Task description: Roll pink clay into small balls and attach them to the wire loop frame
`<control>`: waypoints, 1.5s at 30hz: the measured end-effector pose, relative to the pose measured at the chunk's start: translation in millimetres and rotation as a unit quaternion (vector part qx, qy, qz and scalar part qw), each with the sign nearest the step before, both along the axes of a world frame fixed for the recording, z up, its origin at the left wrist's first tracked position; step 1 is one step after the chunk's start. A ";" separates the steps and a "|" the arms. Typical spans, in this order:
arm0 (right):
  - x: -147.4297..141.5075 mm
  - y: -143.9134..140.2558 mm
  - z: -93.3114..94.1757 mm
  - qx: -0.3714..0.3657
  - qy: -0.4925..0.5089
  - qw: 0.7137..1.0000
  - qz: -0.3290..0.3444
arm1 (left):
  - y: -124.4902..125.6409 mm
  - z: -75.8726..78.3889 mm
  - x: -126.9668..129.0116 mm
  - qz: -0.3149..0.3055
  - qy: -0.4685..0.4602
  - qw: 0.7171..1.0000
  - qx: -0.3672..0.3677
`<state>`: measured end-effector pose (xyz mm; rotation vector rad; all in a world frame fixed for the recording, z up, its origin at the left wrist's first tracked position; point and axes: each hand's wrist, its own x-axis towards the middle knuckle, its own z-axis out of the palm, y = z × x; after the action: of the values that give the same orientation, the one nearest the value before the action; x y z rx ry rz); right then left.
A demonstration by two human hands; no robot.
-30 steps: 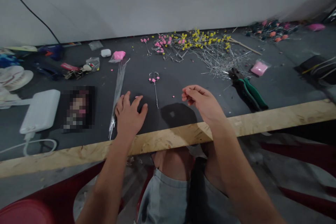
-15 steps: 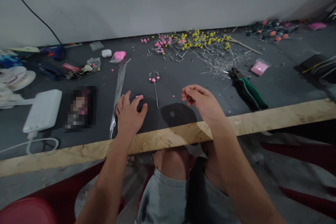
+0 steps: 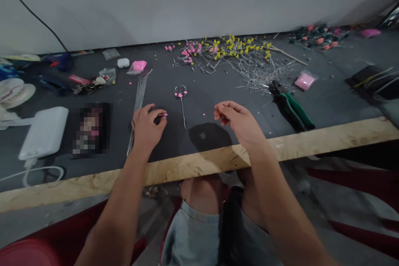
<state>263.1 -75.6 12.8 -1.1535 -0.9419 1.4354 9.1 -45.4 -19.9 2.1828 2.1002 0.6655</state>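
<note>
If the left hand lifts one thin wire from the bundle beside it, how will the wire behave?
The wires look long and very thin, so one would probably bend and sag when held at one end. It likely weighs almost nothing. Lying flat on the dark mat, it may be hard to pinch and could slip from the left hand.

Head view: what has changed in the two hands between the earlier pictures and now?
The left hand, flat on the dark table before, has curled its fingers and closed its fingertips on the small pink piece. The right hand stayed loosely curled above the table, holding nothing that can be seen. The wire stem with pink beads, the bundle of wires and the green pliers have not moved.
</note>
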 end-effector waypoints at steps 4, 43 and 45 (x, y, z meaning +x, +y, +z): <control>2.4 0.4 -0.8 -0.001 -0.003 1.000 -0.007 | 12.1 0.7 -8.0 -0.058 -0.001 0.998 -0.024; -1.1 -0.2 3.4 0.009 -0.016 1.000 0.007 | -0.6 -5.9 -7.1 -0.067 0.023 0.997 0.034; -2.2 0.4 3.3 0.010 -0.015 1.000 0.008 | 1.6 -6.6 -7.9 -0.060 0.005 0.997 0.044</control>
<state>260.9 -75.2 16.0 -1.1580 -0.9858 1.4223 1.3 -43.7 -26.5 2.3412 1.9603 0.7503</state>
